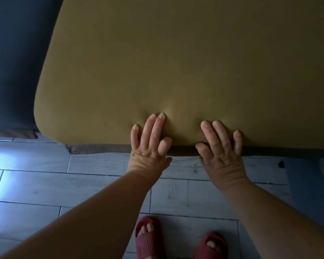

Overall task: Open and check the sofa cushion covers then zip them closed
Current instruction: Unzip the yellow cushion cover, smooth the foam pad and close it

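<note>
Left hand (150,148) and right hand (222,152) press flat, fingers spread, on the smooth mustard-yellow cushion (176,62).

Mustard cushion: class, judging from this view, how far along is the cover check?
Done: nothing visibly; no zip or opening shows on the mustard cushion. In hand: left hand and right hand press flat on its front edge. Left: apparently opening, checking and zipping.

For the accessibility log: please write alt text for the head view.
The left hand and right hand press flat on the near edge of a mustard-yellow sofa cushion; no zip shows. Below are a grey tiled floor and red slippers; a dark upholstered surface lies left of the cushion.
</note>
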`<state>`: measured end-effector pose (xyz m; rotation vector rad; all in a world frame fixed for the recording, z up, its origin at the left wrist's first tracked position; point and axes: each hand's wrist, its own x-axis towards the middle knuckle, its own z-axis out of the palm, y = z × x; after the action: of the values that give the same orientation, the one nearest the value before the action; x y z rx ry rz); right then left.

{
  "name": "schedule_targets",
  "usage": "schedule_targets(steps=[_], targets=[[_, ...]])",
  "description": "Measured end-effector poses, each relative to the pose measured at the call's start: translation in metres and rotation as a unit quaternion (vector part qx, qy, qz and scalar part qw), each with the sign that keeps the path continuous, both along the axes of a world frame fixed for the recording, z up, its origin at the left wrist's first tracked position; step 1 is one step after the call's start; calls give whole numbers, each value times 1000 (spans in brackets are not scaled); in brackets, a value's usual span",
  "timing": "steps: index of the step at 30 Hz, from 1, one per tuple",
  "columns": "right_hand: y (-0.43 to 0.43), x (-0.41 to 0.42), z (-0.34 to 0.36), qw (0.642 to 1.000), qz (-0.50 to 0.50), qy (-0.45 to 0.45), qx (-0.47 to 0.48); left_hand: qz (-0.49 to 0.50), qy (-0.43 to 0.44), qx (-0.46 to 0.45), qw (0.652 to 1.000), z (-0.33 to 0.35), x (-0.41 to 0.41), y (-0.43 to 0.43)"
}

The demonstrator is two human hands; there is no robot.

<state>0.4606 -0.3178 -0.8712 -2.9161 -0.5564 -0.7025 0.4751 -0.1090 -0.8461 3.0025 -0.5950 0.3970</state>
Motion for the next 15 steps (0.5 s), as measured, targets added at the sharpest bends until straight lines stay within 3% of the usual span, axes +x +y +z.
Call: schedule_targets(steps=[9,15], targets=[[17,0,13,995,-35,17,90,11,-12,0,1000,2,-2,-2],[15,-5,57,987,-34,130,84,55,148,19,987,50,-7,-19]])
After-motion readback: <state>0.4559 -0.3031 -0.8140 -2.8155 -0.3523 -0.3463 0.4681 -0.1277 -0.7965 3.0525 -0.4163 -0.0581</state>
